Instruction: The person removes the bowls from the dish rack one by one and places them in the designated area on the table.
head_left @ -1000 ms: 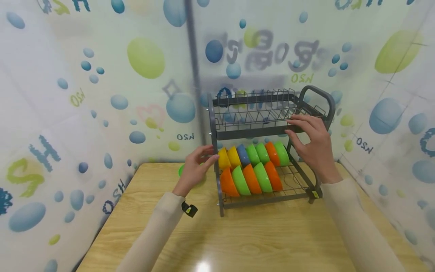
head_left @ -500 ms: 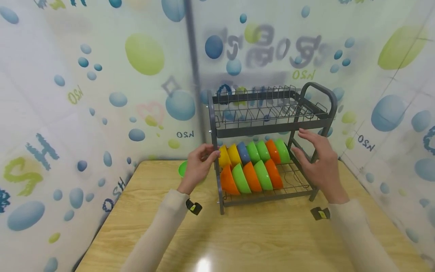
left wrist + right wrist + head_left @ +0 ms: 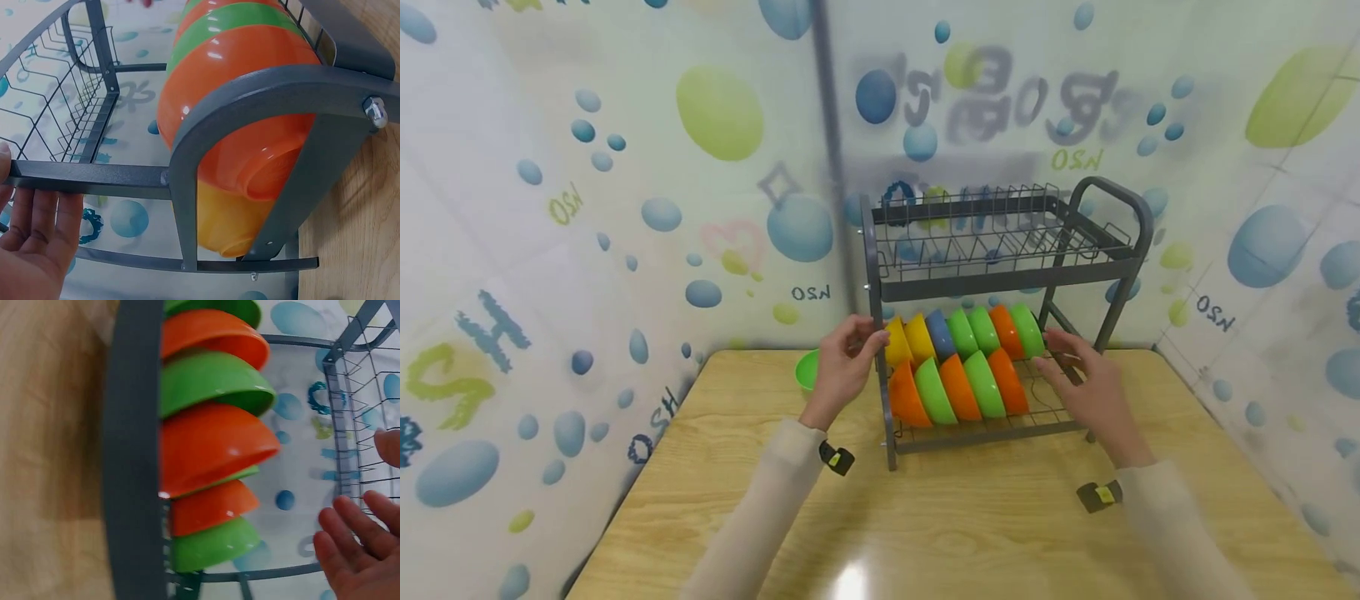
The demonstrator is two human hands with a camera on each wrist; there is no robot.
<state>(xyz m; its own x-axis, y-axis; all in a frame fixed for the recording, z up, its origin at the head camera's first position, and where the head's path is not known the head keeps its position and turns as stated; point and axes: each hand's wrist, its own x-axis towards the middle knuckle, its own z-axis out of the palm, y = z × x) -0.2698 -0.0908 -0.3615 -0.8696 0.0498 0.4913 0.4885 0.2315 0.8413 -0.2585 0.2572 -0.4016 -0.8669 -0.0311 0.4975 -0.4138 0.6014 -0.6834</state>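
A two-tier dark grey dish rack (image 3: 1000, 282) stands on the table. On its lower tier, orange, green, yellow and blue bowls (image 3: 958, 390) stand on edge in two rows. My left hand (image 3: 842, 367) grips the rack's left side bar; in the left wrist view the thumb lies on one face of the bar and the fingers on the other. My right hand (image 3: 1093, 390) is held at the rack's right side, fingers loosely bent, near the green bowl (image 3: 1027, 332) ending the back row. In the right wrist view that hand (image 3: 365, 550) holds nothing.
Behind my left hand a green bowl (image 3: 806, 370) sits on the wooden table (image 3: 722, 433), partly hidden. The rack's upper wire tier (image 3: 992, 242) hangs over the bowls. A patterned curtain-like wall (image 3: 722, 208) rises behind and on both sides.
My right hand has come down from the upper tier's right end to the level of the lower tier. My left hand stays on the rack's left side. The bowls have not moved.
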